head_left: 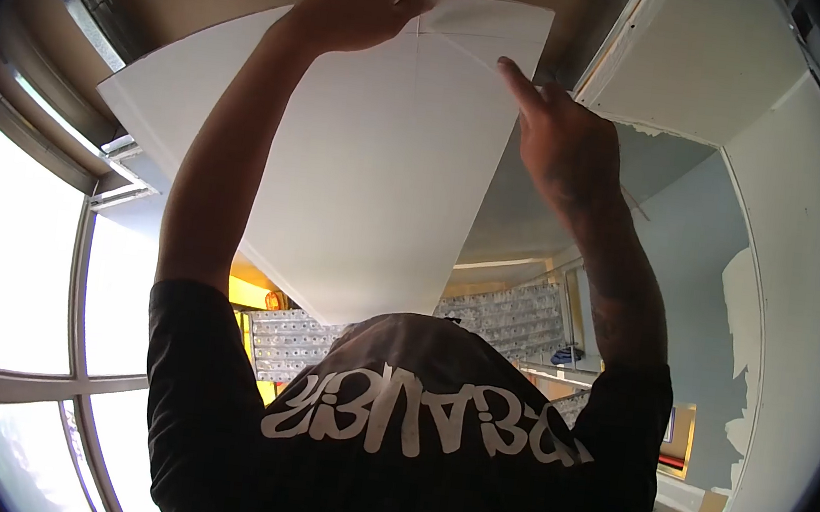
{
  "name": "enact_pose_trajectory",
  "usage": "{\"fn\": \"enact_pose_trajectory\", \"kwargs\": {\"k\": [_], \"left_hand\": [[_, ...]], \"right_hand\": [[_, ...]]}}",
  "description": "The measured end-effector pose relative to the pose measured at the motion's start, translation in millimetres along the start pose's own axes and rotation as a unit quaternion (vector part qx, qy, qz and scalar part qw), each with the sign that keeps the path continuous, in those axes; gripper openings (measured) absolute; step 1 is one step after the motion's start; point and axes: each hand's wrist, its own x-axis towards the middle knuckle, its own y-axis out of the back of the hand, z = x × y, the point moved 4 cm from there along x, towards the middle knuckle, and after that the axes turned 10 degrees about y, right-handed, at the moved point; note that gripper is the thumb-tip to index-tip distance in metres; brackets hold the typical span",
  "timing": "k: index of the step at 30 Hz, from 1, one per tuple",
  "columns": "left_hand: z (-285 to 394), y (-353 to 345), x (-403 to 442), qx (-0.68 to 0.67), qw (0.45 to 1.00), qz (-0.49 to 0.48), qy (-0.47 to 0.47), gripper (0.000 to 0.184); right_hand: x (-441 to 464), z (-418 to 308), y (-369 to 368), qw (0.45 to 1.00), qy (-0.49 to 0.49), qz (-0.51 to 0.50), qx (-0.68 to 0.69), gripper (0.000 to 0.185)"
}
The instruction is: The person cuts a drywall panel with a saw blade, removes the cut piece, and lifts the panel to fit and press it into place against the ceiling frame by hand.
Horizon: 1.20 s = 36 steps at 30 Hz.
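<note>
Starting at my left, I'm seeing the windows (19, 265) shining beside me and metal framing (91, 13) running overhead. The big white panel (369, 172) is spreading above my chest, its far-left corner reaching out towards that framing. My left hand (356, 10) is reaching to the upper edge; the fingers are blurring, so I'm not able to tell whether that grip is closing on the board or only pressing it. Judging by its flat, thin look, I'm reckoning on something stiff but brittle, awkwardly heavy overhead, with corners likely to be crumbling if knocked. The smooth face is offering little to pinch, so I'm favouring broad palm support under the middle and spread fingers near opposite edges. Further right, my right hand (576, 154) is sitting by the right edge, index finger extending over the face, other fingers curling; whether it's truly gripping, I'm not managing to tell. Beyond it, the patchy wall (692, 286) is rising.
</note>
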Motion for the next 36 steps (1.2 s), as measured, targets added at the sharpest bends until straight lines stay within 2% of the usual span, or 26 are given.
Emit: {"fn": "enact_pose_trajectory", "kwargs": {"k": [1, 2, 3, 4, 5, 7, 9, 10, 11, 12, 13, 15, 16, 17, 22, 24, 27, 29, 32, 36], "left_hand": [[-2, -1, 0, -0.006, 1.000, 0.002, -0.004, 0.034], [-3, -2, 0, -0.010, 1.000, 0.004, -0.012, 0.034], [-4, -1, 2, -0.013, 1.000, 0.004, -0.022, 0.034], [-3, -1, 7, 0.001, 1.000, -0.010, -0.024, 0.034], [-2, 0, 12, 0.016, 0.999, -0.023, -0.029, 0.034], [11, -1, 20, 0.078, 0.995, -0.048, -0.035, 0.035], [31, 3, 28, 0.177, 0.982, -0.064, -0.036, 0.036], [34, -2, 34, 0.171, 0.982, -0.024, -0.075, 0.036], [34, -14, 41, 0.164, 0.980, 0.015, -0.114, 0.036], [36, -23, 47, 0.156, 0.974, 0.053, -0.153, 0.037], [38, -31, 53, 0.163, 0.971, 0.046, -0.168, 0.038], [48, -42, 64, 0.177, 0.963, 0.029, -0.203, 0.041], [53, -44, 69, 0.161, 0.969, 0.012, -0.187, 0.043], [60, -44, 74, 0.147, 0.974, -0.006, -0.172, 0.046], [74, -63, 91, 0.183, 0.967, -0.041, -0.171, 0.046], [77, -70, 91, 0.186, 0.964, -0.051, -0.185, 0.044], [90, -59, 80, 0.203, 0.967, -0.020, -0.153, 0.046], [91, -59, 75, 0.178, 0.970, -0.003, -0.164, 0.048], [92, -55, 69, 0.160, 0.970, 0.001, -0.181, 0.050], [95, -57, 70, 0.168, 0.971, -0.030, -0.170, 0.053]], "right_hand": [[-3, 5, -1, 0.999, -0.014, 0.026, 0.045, 0.043], [-14, 15, -4, 0.979, -0.089, 0.071, 0.167, 0.040], [-31, 24, -9, 0.937, -0.164, 0.119, 0.283, 0.037], [-46, 27, -10, 0.874, -0.234, 0.168, 0.392, 0.035], [-61, 15, 6, 0.717, -0.400, 0.155, 0.549, 0.034], [-124, -2, -23, 0.601, -0.506, 0.195, 0.587, 0.034], [-174, -38, -45, 0.540, -0.533, 0.217, 0.614, 0.032], [-190, -59, -47, 0.494, -0.585, 0.200, 0.611, 0.029], [-202, -80, -43, 0.450, -0.590, 0.179, 0.646, 0.026], [-217, -97, -43, 0.469, -0.569, 0.131, 0.663, 0.024], [-221, -115, -32, 0.430, -0.595, 0.086, 0.673, 0.027], [-232, -133, -26, 0.460, -0.595, 0.033, 0.658, 0.033], [-234, -141, -23, 0.472, -0.595, 0.008, 0.650, 0.037], [-220, -135, -11, 0.521, -0.581, -0.011, 0.625, 0.044], [-157, -78, 14, 0.606, -0.533, 0.071, 0.586, 0.049], [-121, -56, 24, 0.609, -0.526, 0.076, 0.589, 0.052], [-75, -37, 20, 0.601, -0.505, 0.105, 0.610, 0.051], [-54, -33, 19, 0.606, -0.501, 0.101, 0.609, 0.052], [-39, -32, 19, 0.613, -0.489, 0.125, 0.608, 0.052], [-34, -38, 23, 0.592, -0.481, 0.127, 0.634, 0.054]]}}
